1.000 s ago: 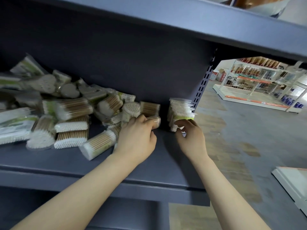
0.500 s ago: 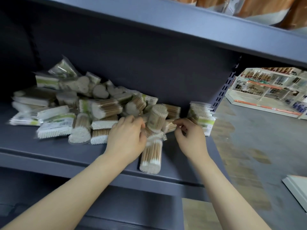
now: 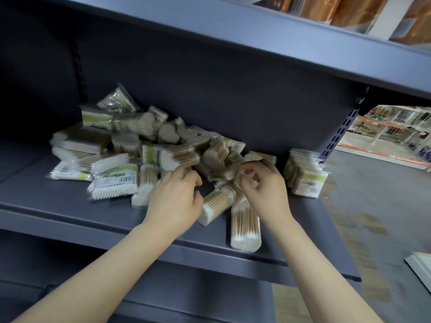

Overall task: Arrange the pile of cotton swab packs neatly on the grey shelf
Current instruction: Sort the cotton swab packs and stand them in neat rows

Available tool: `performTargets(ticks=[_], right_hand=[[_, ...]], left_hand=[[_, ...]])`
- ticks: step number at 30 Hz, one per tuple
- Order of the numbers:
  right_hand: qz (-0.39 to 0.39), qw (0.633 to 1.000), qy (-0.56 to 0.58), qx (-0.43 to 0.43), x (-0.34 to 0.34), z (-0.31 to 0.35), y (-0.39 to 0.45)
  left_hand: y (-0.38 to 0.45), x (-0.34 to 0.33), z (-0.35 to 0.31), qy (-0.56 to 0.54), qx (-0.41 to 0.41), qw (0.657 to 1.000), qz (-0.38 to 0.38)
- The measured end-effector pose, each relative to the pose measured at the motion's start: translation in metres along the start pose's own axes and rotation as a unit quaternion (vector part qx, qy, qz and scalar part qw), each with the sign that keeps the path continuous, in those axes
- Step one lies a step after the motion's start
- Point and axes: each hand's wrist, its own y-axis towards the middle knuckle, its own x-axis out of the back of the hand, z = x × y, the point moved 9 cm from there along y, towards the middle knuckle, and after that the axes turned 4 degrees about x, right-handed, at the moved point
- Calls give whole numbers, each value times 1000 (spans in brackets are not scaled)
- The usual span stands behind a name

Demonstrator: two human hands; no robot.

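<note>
Both hands at swab pile (image 3: 144, 150); neat stack (image 3: 305, 176) rightward.

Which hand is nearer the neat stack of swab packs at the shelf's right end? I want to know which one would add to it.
Right. The right hand is just left of the neat stack; the left hand is farther left, by the pile.
</note>
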Motion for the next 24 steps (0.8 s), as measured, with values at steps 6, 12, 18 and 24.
performTargets(ticks=[6,12,18,24], right_hand=[[-56,997,-48,-1,15,-5,13],[-47,993,-100,-40,8,-30,22],[-2,993,-69,-93,-5,-54,22],[21,995,-34,-96,-7,-62,24]], left_hand=[[13,-6,0,-19,-6,999,29],[26,-21,-7,-5,-27,998,48],[44,-42,-20,41,-48,995,74],[63,-64,-25,-4,-16,992,124]])
